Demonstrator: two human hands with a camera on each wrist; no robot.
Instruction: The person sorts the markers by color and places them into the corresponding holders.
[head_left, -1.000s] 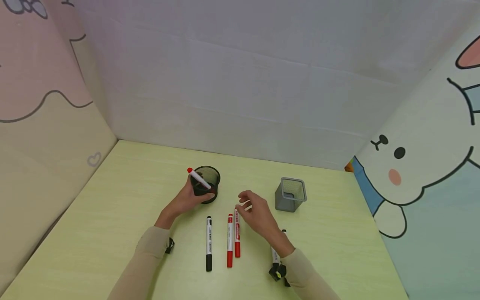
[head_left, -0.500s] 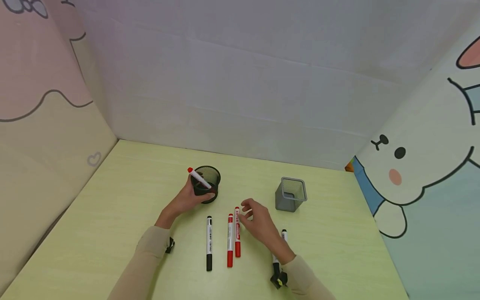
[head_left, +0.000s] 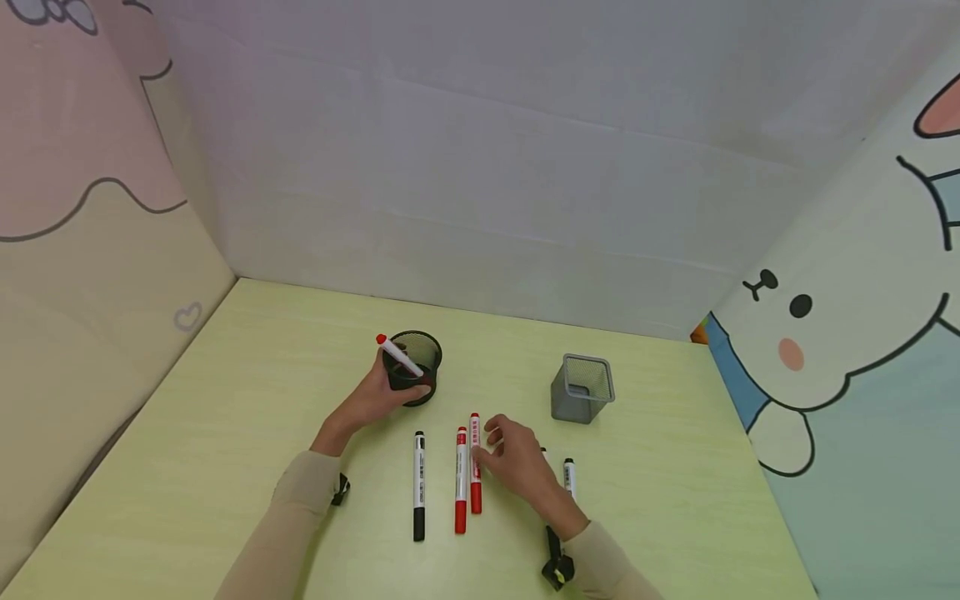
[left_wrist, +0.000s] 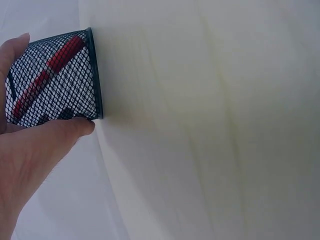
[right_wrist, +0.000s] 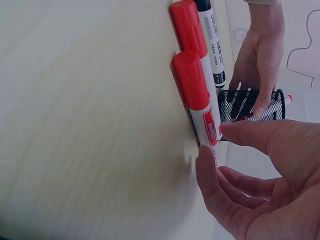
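Note:
My left hand (head_left: 375, 398) grips a round black mesh pen holder (head_left: 437, 375), thumb along its near side. A white marker with a red end (head_left: 400, 357) leans inside it, its red part visible through the mesh in the left wrist view. My right hand (head_left: 516, 457) is at a red-capped marker (right_wrist: 202, 117) lying on the table. Thumb and forefinger tips are on either side of its white barrel, fingers loosely bent. Beside it lies a second red-capped marker (head_left: 461, 479), with a black-capped marker (head_left: 419, 483) farther left.
A square grey mesh pen holder (head_left: 573, 410) stands upright at the right. Under my right forearm lie black-and-white markers (head_left: 569, 472), partly hidden. The pale yellow table (head_left: 675, 467) has a white wall (head_left: 480, 208) behind and printed walls on both sides.
My right hand has moved toward me along the right red-capped marker, uncovering its far end. My left hand and the round pen holder have stayed in place.

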